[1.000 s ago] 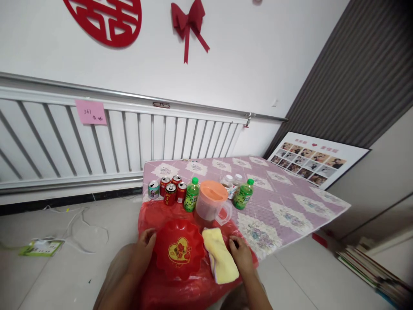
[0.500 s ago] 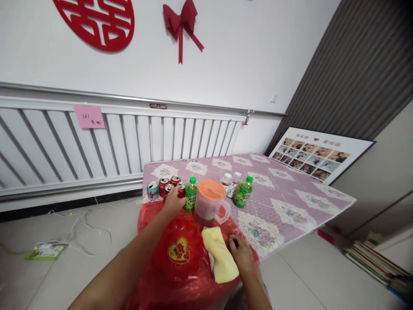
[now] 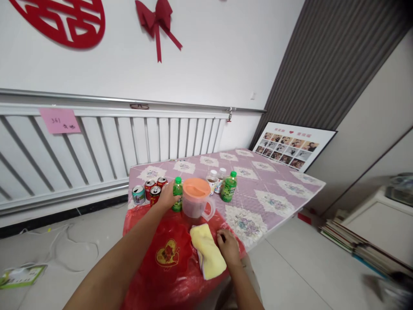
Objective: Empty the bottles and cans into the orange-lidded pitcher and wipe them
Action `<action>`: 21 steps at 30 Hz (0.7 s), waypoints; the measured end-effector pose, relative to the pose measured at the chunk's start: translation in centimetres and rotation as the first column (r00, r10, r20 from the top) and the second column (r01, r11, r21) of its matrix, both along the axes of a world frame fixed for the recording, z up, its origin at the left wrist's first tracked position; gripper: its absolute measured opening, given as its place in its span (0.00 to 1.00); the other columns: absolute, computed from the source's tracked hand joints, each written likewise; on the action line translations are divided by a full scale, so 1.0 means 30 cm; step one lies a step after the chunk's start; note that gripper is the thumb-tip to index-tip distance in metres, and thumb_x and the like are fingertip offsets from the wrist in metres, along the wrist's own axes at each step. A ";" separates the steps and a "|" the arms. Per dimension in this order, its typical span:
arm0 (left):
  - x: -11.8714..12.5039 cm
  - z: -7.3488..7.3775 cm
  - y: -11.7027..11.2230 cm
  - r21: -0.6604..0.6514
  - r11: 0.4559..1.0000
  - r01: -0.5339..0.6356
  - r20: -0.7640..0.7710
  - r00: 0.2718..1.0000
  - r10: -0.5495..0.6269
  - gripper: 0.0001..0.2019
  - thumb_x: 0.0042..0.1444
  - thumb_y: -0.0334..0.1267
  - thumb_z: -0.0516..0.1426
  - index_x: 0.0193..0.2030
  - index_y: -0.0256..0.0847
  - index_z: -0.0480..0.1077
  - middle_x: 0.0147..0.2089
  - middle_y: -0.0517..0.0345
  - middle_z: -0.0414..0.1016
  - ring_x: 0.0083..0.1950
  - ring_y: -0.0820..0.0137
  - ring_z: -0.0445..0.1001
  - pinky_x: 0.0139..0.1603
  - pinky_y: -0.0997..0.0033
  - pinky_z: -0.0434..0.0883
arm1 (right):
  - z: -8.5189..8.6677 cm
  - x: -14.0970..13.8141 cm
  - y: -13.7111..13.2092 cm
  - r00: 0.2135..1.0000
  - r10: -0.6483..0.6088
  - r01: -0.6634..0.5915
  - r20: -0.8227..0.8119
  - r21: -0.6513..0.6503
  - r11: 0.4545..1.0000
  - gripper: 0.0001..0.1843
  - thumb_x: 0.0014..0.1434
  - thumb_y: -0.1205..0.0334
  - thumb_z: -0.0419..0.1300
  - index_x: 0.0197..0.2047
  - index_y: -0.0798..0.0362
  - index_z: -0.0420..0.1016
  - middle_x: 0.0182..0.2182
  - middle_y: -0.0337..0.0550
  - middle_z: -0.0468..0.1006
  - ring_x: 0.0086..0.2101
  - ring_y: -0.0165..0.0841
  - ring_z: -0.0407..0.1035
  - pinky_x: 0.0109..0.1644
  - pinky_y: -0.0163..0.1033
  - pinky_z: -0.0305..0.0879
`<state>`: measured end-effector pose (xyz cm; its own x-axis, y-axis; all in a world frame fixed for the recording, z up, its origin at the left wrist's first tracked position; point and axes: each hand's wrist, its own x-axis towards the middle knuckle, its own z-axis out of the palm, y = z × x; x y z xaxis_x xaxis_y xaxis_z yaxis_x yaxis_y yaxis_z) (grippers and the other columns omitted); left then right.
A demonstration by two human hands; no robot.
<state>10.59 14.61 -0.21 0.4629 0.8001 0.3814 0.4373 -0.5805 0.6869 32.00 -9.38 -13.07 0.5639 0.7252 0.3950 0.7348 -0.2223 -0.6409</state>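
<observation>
My left hand (image 3: 168,198) is closed around the left side of a green-capped drink bottle (image 3: 177,191), its thumb across the front. The bottle stands upright. Just right of it is a clear plastic pitcher (image 3: 192,209) with an orange lid (image 3: 196,188). Several drink cans, among them a teal can (image 3: 138,195) and a dark red can (image 3: 155,196), stand left of my hand. My right hand (image 3: 228,246) rests with curled fingers on the red plastic sheet (image 3: 151,280), right of a folded yellow cloth (image 3: 209,254); nothing shows in it.
A red scalloped tray (image 3: 176,237) with a gold heart lies in front. Behind the pitcher stand two white-capped bottles (image 3: 212,181) and another green bottle (image 3: 229,187). A floral cloth (image 3: 245,198) covers the table. A radiator (image 3: 106,146) and photo board (image 3: 290,146) are behind.
My left hand has moved from beside the cans onto the green bottle. My right hand stays by the yellow cloth. The view has turned right, shifting everything leftward in the picture.
</observation>
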 end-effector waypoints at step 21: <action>-0.314 0.078 -0.195 -0.257 0.967 0.002 0.338 0.937 0.088 0.40 0.49 0.37 0.65 0.68 0.43 0.53 0.59 0.47 0.71 0.54 0.60 0.76 0.57 0.57 0.73 | 0.019 -0.017 0.012 0.994 0.000 -0.007 -0.106 -0.061 0.998 0.13 0.55 0.56 0.54 0.33 0.50 0.79 0.39 0.48 0.83 0.42 0.40 0.74 0.51 0.44 0.66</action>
